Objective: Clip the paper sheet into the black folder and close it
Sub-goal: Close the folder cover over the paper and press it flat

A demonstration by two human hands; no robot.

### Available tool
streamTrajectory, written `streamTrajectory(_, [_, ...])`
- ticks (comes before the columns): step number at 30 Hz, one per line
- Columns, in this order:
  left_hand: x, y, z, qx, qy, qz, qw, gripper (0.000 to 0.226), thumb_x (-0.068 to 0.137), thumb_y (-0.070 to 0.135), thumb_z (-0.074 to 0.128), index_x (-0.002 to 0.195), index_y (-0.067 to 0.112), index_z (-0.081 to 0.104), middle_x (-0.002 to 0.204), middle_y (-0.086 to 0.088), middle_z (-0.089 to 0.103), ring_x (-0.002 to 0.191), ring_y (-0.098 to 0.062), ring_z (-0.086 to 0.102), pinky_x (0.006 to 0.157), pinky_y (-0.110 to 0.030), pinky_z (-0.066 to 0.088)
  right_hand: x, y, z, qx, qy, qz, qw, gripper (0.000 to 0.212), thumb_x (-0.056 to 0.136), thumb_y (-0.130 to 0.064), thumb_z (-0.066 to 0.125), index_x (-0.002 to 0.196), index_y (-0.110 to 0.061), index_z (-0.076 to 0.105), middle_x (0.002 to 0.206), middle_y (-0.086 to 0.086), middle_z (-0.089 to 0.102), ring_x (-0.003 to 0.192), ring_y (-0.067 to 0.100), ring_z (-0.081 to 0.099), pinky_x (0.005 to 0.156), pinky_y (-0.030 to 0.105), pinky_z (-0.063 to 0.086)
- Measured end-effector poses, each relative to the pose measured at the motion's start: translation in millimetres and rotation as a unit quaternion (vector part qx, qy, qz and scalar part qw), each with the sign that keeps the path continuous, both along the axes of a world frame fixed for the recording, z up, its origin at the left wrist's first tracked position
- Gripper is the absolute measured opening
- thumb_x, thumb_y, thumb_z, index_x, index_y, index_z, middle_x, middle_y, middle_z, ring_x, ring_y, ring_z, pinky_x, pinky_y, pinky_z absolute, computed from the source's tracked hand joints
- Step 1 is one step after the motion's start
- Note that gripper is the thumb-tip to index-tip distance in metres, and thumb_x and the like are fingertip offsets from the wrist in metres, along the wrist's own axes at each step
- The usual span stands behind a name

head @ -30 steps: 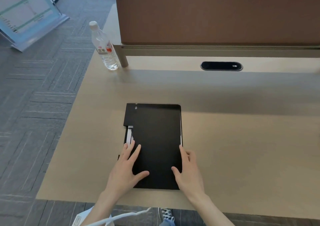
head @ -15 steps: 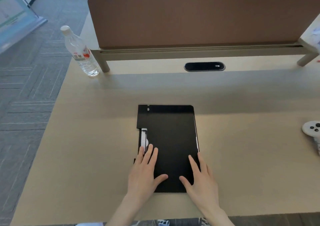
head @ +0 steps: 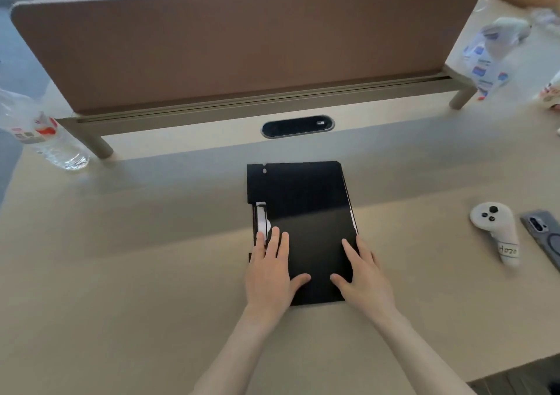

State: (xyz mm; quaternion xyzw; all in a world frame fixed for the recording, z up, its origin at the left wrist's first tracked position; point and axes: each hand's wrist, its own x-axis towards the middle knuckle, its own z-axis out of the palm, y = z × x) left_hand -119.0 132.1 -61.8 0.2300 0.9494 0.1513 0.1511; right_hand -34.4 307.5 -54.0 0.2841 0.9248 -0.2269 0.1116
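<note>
Head view: the pale worktop (head: 127,273) carries the black folder (head: 303,213) at its middle toward the near edge, cover down and flat, so clip and close look done, with a sliver of paper sheet (head: 352,216) at the right edge. Left hand (head: 269,276) and right hand (head: 368,282) press flat on its near half, fingers (head: 275,240) spread, gripping nothing.
</note>
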Motion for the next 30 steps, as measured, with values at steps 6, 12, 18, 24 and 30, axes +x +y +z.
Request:
streamTrajectory(6, [-23, 48, -2, -0.014, 0.005, 0.005, 1.0, 0.097, 0.087, 0.068, 0.054, 0.16, 0.018, 0.014, 0.169, -0.001, 0.01, 0.155, -0.03, 0.004, 0.121, -0.04, 0.024, -31, 44, -1, -0.017, -0.021, -0.011, 1.0, 0.078, 0.088, -0.035, 0.061, 0.153, -0.028, 0.018, 0.164, -0.004, 0.006, 0.148, 0.023, 0.01, 0.109, 0.042, 0.036])
streamTrajectory(12, [-25, 60, 0, -0.027, 0.001, 0.018, 0.999, 0.097, 0.087, 0.068, 0.053, 0.16, 0.018, 0.013, 0.169, -0.001, 0.009, 0.155, -0.03, 0.004, 0.12, -0.04, 0.024, -39, 52, 1, -0.02, -0.029, -0.001, 0.999, 0.079, 0.088, -0.031, 0.06, 0.153, -0.026, 0.016, 0.164, -0.002, 0.004, 0.148, 0.025, 0.006, 0.116, 0.042, 0.023])
streamTrajectory(18, [-20, 62, 2, -0.038, 0.002, 0.029, 0.999, 0.096, 0.088, 0.069, 0.049, 0.16, 0.017, 0.011, 0.169, -0.003, 0.008, 0.155, -0.031, 0.003, 0.122, -0.041, 0.02, -41, 55, 2, -0.015, -0.032, 0.017, 0.999, 0.079, 0.089, -0.03, 0.059, 0.154, -0.026, 0.015, 0.164, 0.0, 0.004, 0.147, 0.027, 0.007, 0.116, 0.041, 0.02])
streamTrajectory(24, [-19, 62, 1, -0.039, 0.009, 0.028, 0.999, 0.097, 0.087, 0.07, 0.051, 0.16, 0.017, 0.014, 0.169, -0.003, 0.012, 0.155, -0.031, 0.006, 0.12, -0.042, 0.024, -41, 55, 0, -0.001, -0.039, 0.022, 0.999, 0.079, 0.089, -0.032, 0.058, 0.154, -0.026, 0.013, 0.165, 0.0, 0.001, 0.147, 0.027, 0.007, 0.117, 0.042, 0.018])
streamTrajectory(30, [-20, 61, 10, -0.07, -0.001, 0.014, 0.997, 0.097, 0.088, 0.07, 0.048, 0.16, 0.015, 0.012, 0.169, -0.004, 0.01, 0.154, -0.032, 0.005, 0.119, -0.044, 0.027, -42, 54, 6, 0.008, -0.055, 0.041, 0.998, 0.078, 0.09, -0.034, 0.054, 0.154, -0.025, 0.011, 0.165, 0.002, -0.001, 0.148, 0.029, 0.005, 0.117, 0.043, 0.018])
